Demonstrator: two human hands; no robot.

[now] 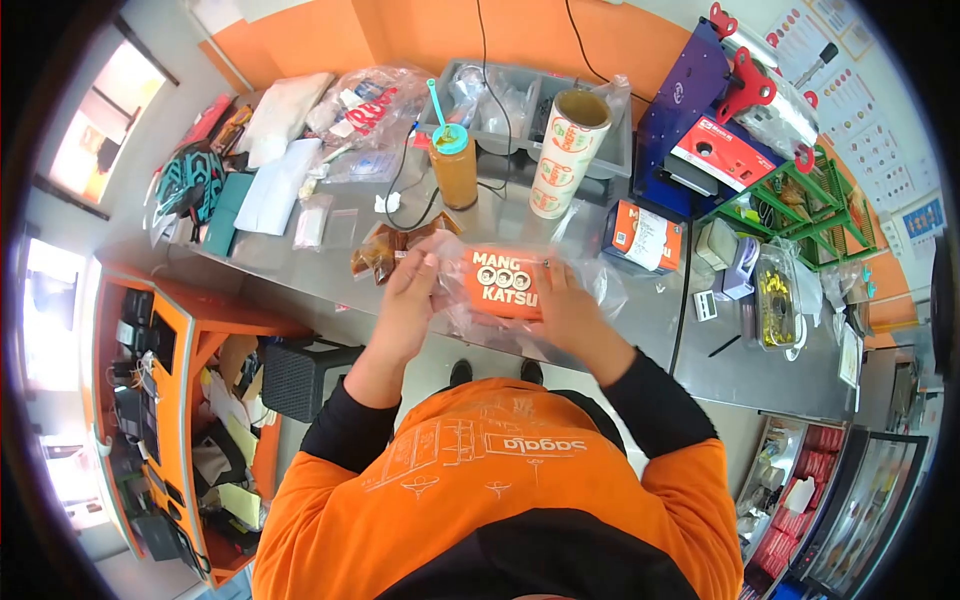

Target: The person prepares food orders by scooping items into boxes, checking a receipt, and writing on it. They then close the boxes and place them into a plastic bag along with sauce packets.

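Observation:
An orange box [490, 283] printed "MANG KATSU" lies at the front edge of the steel table, in or on a clear plastic bag [603, 287] that spreads out on both sides of it. My left hand [410, 285] pinches the plastic just left of the box. On the other side, my right hand [570, 310] grips the box's right end, its fingers over the top face. Beyond my left hand are small bags of brown sauce [375, 252]. Folds of plastic partly hide the box's edges.
Behind stand a sauce bottle [455, 168] with a teal lid, a tall roll of printed film [570, 155] and a grey divided bin [615, 150]. A blue sealing machine [690, 120] and another orange box [642, 238] are to the right. Black cables hang over the table.

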